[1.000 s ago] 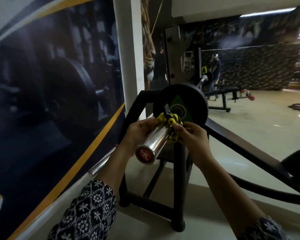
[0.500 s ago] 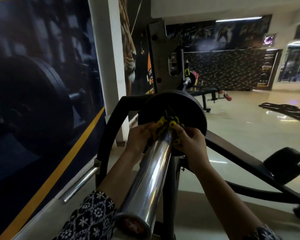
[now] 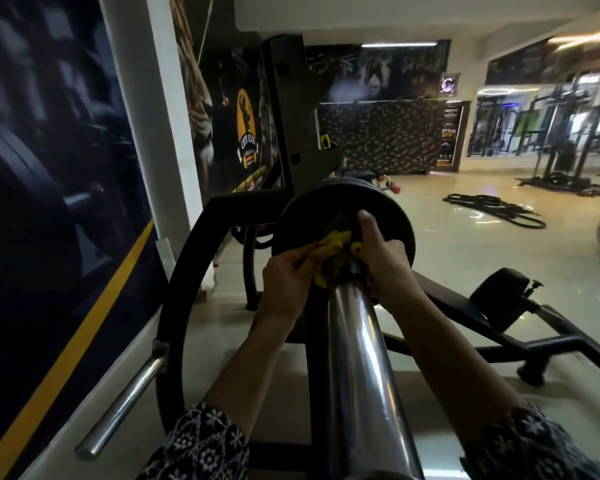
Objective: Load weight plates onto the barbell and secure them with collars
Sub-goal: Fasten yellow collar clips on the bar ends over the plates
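On one barbell sleeve (image 3: 355,358), one plate (image 3: 378,209), one yellow collar (image 3: 333,244), two gripping hands (image 3: 286,282).

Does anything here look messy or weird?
Mostly no. The black weight plate sits straight on the shiny barbell sleeve, with both hands, left hand and right hand, on the yellow collar. Only the thick ropes lie in a loose tangle on the floor behind.

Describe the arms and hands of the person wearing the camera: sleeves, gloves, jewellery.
Both hands, the left hand and the right hand, are bare, with no gloves; no rings or watch show. The forearms are uncovered. Each arm wears a dark fabric sleeve printed with small white flowers, the left sleeve and the right sleeve ending mid-forearm.
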